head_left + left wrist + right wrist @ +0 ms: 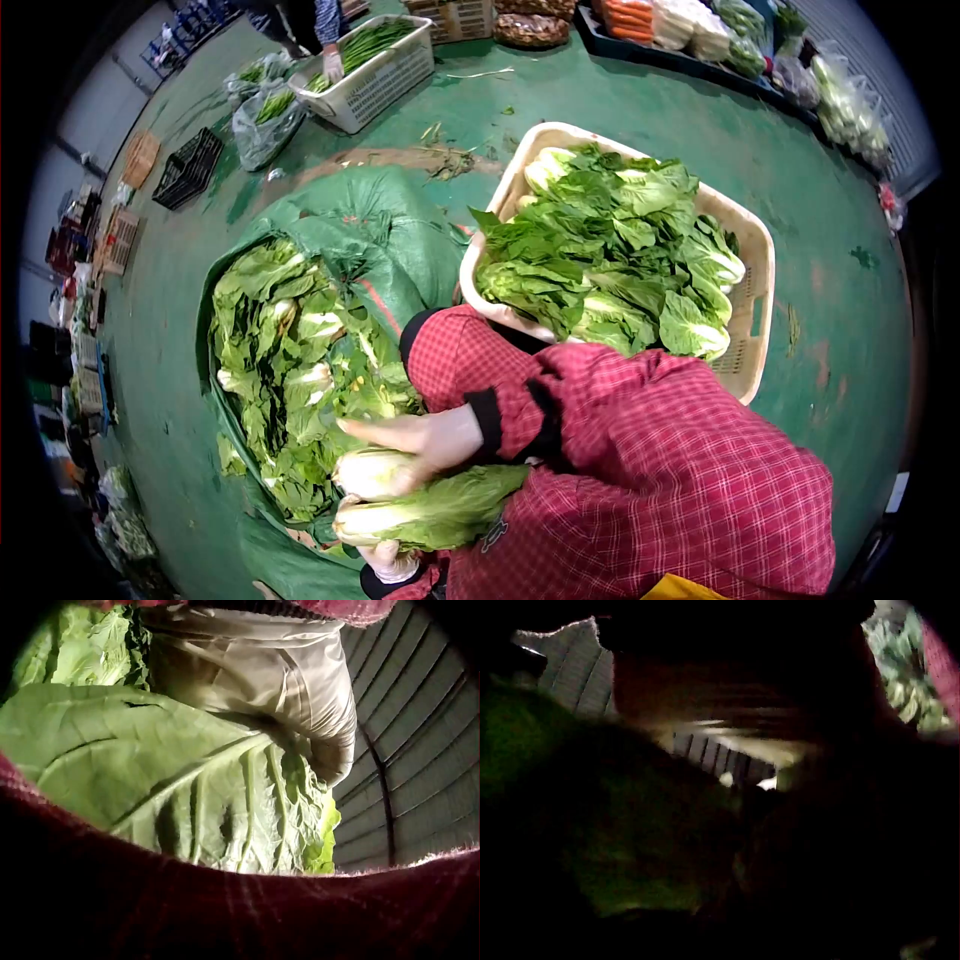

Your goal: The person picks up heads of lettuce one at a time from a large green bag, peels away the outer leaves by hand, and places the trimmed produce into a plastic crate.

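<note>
In the head view two heads of romaine lettuce lie side by side, pale butts to the left. My gloved left hand holds them from below, mostly hidden by them. The left wrist view shows that hand in a loose clear glove against a broad lettuce leaf. My right hand, blurred, lies over the upper lettuce head with its fingers stretched left and its thumb side on the lettuce. The right wrist view is mostly dark. Beside my hands stands a green sack of loose lettuce.
A cream crate full of lettuce heads stands behind my right arm. Farther off, another person's hand reaches into a white crate of long greens. Bagged vegetables line the back right; a black crate sits left.
</note>
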Demonstrator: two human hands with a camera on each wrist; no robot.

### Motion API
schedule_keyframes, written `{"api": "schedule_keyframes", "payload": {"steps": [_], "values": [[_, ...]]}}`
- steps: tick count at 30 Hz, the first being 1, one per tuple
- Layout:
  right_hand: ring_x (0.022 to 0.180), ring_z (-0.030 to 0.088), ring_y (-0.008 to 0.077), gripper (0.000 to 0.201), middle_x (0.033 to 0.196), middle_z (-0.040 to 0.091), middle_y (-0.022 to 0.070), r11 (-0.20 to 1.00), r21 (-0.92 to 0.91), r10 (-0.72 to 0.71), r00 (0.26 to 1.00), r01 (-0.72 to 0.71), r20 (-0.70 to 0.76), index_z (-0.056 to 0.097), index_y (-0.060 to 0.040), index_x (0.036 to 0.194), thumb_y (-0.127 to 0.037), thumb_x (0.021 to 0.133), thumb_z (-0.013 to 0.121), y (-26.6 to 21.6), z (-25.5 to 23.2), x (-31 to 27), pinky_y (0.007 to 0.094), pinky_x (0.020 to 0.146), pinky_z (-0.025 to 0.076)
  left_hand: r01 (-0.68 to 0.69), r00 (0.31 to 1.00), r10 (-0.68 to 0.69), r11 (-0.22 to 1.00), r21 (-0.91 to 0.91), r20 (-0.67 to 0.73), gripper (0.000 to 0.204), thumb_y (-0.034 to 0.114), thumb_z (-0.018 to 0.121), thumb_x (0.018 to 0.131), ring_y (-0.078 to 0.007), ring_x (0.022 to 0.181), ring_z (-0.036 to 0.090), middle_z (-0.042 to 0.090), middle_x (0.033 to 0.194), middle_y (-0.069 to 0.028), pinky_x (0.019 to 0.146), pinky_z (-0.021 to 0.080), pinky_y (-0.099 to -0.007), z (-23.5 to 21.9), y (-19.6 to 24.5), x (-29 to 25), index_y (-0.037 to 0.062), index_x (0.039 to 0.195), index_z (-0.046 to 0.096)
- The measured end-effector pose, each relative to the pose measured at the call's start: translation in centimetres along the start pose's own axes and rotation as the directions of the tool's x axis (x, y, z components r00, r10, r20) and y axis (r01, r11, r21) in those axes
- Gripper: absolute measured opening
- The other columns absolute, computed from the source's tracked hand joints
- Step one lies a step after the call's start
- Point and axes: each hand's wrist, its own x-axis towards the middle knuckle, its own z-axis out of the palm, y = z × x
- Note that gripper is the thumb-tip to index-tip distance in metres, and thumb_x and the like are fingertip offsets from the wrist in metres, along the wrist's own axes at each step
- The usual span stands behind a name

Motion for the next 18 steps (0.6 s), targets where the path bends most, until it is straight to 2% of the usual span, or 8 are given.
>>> {"api": "schedule_keyframes", "payload": {"steps": [1,3,6,7,10,12,14,18], "values": [[0.150,0.011,0.0385,0.121,0.160,0.007,0.0315,0.984,0.160,-0.101,0.986,0.080,0.131,-0.007,0.0021,0.155,-0.052,0.083,0.075,0.5,-0.3,-1.3,0.0416,0.121,0.012,0.002,1.000,-0.002,1.000,-0.013,0.001,0.094,0.032,0.081,0.068,-0.0310,0.116,0.055,0.048,0.130,-0.0182,0.099,0.049,-0.0449,1.0,0.9,0.3,0.0007,0.141,0.031],[0.150,0.011,0.0355,0.132,0.160,0.004,0.0302,0.897,-0.377,-0.241,0.970,0.230,0.016,-0.010,0.0044,0.153,-0.059,0.077,0.077,1.8,1.7,-3.7,0.0407,0.121,0.012,0.033,0.998,-0.040,0.989,0.147,0.049,0.096,0.034,0.079,0.070,-0.0331,0.117,0.055,0.044,0.135,-0.0198,0.098,0.049,-0.0460,1.5,1.8,1.7,-0.0003,0.144,0.027],[0.150,0.012,0.0320,0.138,0.162,0.004,0.0264,0.915,-0.170,-0.400,0.870,0.365,-0.288,-0.014,0.0031,0.153,-0.060,0.074,0.079,0.8,1.0,-4.6,0.0408,0.121,0.014,-0.301,0.934,0.181,0.863,0.405,0.309,0.108,0.033,0.073,0.075,-0.0347,0.128,0.048,0.032,0.149,-0.0208,0.104,0.047,-0.0452,9.3,4.2,6.1,0.0054,0.157,0.009],[0.150,0.013,0.0313,0.137,0.162,0.004,0.0255,0.899,-0.126,-0.435,0.827,0.419,-0.356,-0.013,0.0025,0.153,-0.059,0.074,0.080,0.9,0.0,-4.6,0.0407,0.121,0.015,-0.091,0.958,-0.006,0.942,0.324,0.286,0.120,0.030,0.082,0.073,-0.0336,0.136,0.041,0.027,0.155,-0.0203,0.108,0.043,-0.0429,13.0,6.3,6.8,0.0055,0.158,0.000],[0.145,0.029,0.0265,0.118,0.160,0.024,0.0157,0.863,0.058,-0.409,0.762,0.501,-0.502,0.007,-0.0028,0.157,-0.032,0.076,0.087,-0.8,-4.7,-8.2,0.0402,0.119,0.026,-0.152,0.885,-0.065,0.896,0.418,0.461,0.128,0.044,0.084,0.072,-0.0336,0.140,0.034,0.016,0.158,-0.0216,0.112,0.038,-0.0433,19.2,7.8,9.6,0.0080,0.158,-0.005],[0.146,0.025,0.0224,0.110,0.160,0.024,0.0120,0.894,0.026,-0.367,0.764,0.447,-0.530,0.014,-0.0042,0.157,-0.020,0.075,0.084,-2.3,-9.1,-12.5,0.0367,0.121,0.020,-0.256,0.776,0.005,0.917,0.307,0.631,0.125,0.075,0.065,0.076,-0.0386,0.145,0.024,0.006,0.161,-0.0264,0.113,0.031,-0.0550,22.0,6.1,12.8,0.0090,0.158,-0.003],[0.140,0.032,0.0227,0.103,0.155,0.031,0.0128,0.926,-0.073,-0.332,0.709,0.369,-0.623,0.024,-0.0015,0.154,-0.020,0.073,0.085,-4.6,-13.3,-18.7,0.0376,0.117,0.025,0.106,0.706,-0.209,0.976,0.191,0.677,0.090,0.063,0.039,0.097,-0.0416,0.146,0.021,0.012,0.162,-0.0215,0.116,0.020,-0.0585,26.2,6.6,16.2,0.0100,0.158,0.000],[0.119,0.054,0.0230,0.085,0.138,0.051,0.0145,0.961,-0.148,-0.223,0.341,0.233,-0.913,0.039,0.0010,0.144,-0.014,0.074,0.084,-7.8,-18.2,-30.2,0.0373,0.104,0.043,-0.149,0.894,-0.234,0.648,0.747,0.382,0.104,0.060,0.064,0.085,-0.0364,0.152,0.004,0.008,0.162,-0.0262,0.120,0.014,-0.0472,30.4,-5.7,24.5,0.0103,0.159,0.010]]}}
